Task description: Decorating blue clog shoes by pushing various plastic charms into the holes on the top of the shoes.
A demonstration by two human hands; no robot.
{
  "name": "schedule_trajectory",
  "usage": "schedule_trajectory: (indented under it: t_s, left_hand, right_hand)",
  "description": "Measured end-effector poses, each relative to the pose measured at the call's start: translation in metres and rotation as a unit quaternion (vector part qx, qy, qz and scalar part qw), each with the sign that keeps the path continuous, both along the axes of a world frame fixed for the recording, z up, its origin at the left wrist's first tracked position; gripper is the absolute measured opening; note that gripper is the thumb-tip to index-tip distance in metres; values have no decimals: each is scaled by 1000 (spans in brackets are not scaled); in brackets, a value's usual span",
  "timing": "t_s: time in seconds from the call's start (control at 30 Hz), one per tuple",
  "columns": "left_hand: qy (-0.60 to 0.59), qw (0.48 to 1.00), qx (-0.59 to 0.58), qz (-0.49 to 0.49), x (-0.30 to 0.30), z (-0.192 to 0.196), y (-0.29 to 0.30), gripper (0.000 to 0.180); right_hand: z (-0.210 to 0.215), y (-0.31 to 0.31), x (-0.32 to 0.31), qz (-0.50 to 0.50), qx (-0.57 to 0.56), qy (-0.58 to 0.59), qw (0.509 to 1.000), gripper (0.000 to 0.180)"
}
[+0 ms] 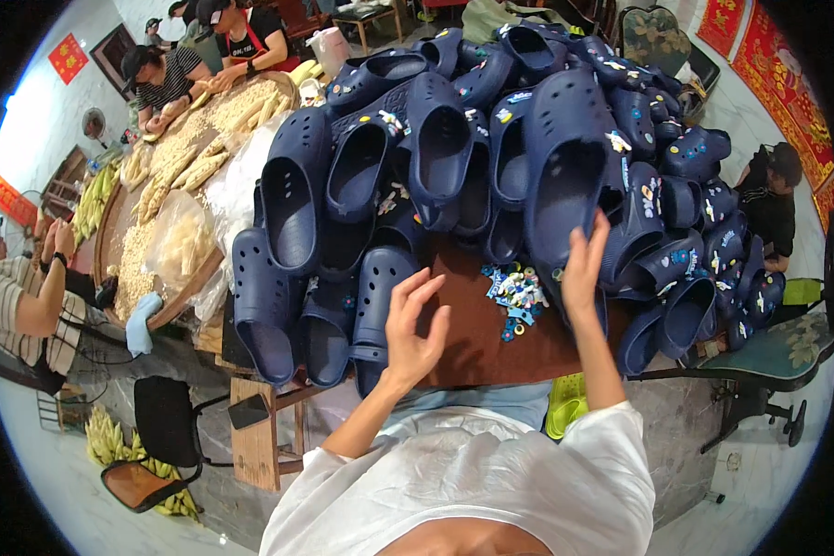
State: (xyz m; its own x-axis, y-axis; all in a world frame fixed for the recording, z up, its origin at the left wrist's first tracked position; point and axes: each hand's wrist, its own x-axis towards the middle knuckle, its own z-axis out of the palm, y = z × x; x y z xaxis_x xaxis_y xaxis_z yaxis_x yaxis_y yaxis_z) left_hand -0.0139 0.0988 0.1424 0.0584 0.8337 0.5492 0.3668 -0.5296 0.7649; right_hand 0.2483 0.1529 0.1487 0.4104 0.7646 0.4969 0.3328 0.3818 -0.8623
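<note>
A navy clog [570,116] is raised over the right part of a large heap, toe pointing away and its opening facing me. My right hand [584,269] grips it at the heel end, partly hiding that end. My left hand [415,324] is empty over the near side of the brown table [463,347], fingers apart, close to a navy clog [377,287] with round holes. Between my hands lies a small pile of colourful shoe charms [517,295]. Many clogs in the heap carry charms, such as the clog [695,153] at the right.
On the left, several people sit around a round tray [130,269] of corn kernels and cobs. A wooden stool [255,445] holding a phone [248,411] and a black chair [167,422] stand nearby. At right are an office chair [760,357] and another person [771,199].
</note>
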Motion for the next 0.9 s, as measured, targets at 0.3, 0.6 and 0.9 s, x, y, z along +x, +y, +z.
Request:
schedule_trajectory:
  t_s: [0.3,0.6,0.9]
  left_hand:
    - [-16,986,-85,141,-75,-34,-40,27]
    - [92,982,-128,108,-94,-44,-55,67]
    - [157,972,-135,107,-90,-65,-45,72]
  right_hand:
    - [10,99,57,-76,-63,-4,995,73]
    - [7,83,44,-112,-93,-102,984,68]
    - [-1,73,34,-153,-7,-267,951,65]
